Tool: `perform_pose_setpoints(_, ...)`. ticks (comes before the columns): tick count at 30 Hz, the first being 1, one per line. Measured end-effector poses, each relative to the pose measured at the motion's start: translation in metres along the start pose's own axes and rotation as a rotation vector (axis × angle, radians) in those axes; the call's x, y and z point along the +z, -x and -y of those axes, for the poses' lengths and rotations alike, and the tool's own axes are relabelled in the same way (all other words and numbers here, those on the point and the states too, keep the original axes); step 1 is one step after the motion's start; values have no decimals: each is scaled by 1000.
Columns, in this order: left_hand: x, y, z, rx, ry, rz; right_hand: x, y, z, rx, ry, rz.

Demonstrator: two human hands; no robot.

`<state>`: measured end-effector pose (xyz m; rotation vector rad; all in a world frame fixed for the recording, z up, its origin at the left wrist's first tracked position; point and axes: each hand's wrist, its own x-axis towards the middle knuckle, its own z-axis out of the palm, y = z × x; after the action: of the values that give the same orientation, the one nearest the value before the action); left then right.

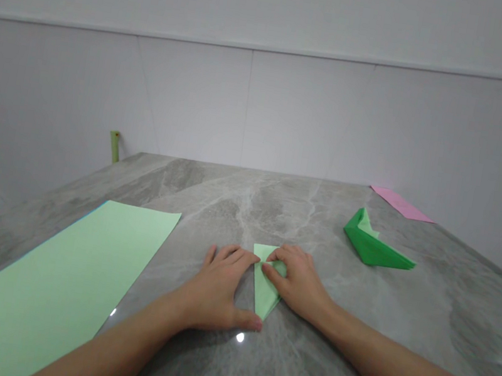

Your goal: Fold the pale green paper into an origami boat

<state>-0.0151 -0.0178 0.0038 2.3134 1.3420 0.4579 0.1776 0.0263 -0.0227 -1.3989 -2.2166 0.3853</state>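
A small piece of light green folded paper, narrowing to a point toward me, lies flat on the grey marbled table. My left hand is spread at its left side, with the thumb at the lower tip and a fingertip at the upper left edge. Over the paper's right part, my right hand has its thumb and fingers closed together on the upper layer. Those right fingers hide part of the upper right edge.
A large light green sheet lies at the left. At the right stands a dark green folded paper boat. Farther back is a pink sheet by the table's edge. A white wall rises behind the table.
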Motion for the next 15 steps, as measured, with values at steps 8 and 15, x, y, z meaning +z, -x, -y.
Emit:
perform_pose_setpoints(8,0,0,0,8,-5,8,1,0,-1,-14,10,-8)
perform_pose_setpoints(15,-1,-1,-2,13,10,-3,0,0,0,1,13,-2)
